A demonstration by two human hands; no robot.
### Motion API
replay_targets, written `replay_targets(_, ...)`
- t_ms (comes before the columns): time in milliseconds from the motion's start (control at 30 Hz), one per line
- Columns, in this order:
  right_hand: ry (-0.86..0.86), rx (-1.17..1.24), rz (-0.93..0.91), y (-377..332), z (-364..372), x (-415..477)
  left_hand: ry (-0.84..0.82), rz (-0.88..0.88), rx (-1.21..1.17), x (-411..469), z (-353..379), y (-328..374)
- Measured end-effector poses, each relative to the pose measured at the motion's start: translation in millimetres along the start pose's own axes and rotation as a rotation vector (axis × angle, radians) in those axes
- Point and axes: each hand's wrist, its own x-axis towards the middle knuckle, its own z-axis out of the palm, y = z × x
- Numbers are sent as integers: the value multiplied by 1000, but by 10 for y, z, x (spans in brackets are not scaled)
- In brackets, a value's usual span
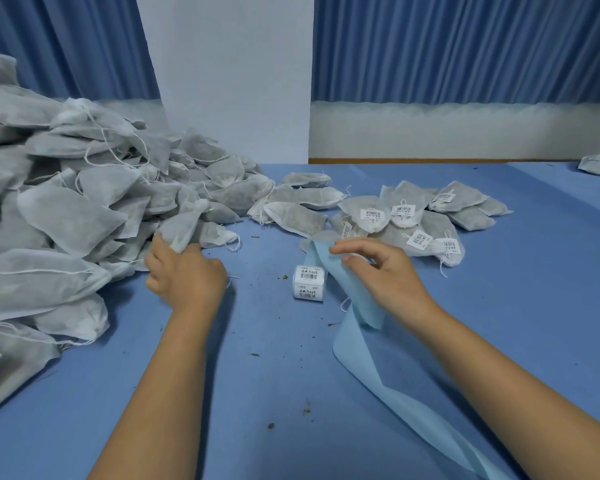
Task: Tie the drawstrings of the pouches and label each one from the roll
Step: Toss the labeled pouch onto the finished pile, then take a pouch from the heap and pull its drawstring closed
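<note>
One pouch [184, 225] is gripped by the left hand [184, 275], backing strip [357, 299] pinched by the right hand [385, 271], roll [309, 283] set between them.

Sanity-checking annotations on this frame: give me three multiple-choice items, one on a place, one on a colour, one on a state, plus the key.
1. Where is the label roll?
A) on the table, between the left hand and the right hand
B) inside the right hand
C) on the floor

2. What colour is the backing strip trailing from the roll?
A) yellow
B) light blue
C) red

3. What is the left hand doing?
A) lying flat on the table
B) gripping a pouch
C) holding scissors

Key:
1 A, the roll stands on the table with a hand on either side.
2 B, the strip is pale blue, lighter than the table.
3 B, its fingers are curled round the pouch's white fabric.
</note>
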Motion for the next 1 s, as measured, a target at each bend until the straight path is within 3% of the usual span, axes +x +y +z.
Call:
replay_targets(233,-30,-55,-30,5,44,-28,-146,-32,45,-7,-23,45)
replay_targets(367,-28,-83,-32,3,43,-34,-155,78,-233,-74,-67,126)
replay_targets(633,18,-229,-123,-9,47,-59,-399,82,-795,-402,-192,442)
replay_targets(767,51,-288,-180,-13,49,-77,-395,250,-741,-489,-192,479)
replay_targets(1000,80,-338,-184,-35,35,-82,-200,544,-672,-578,-163,502)
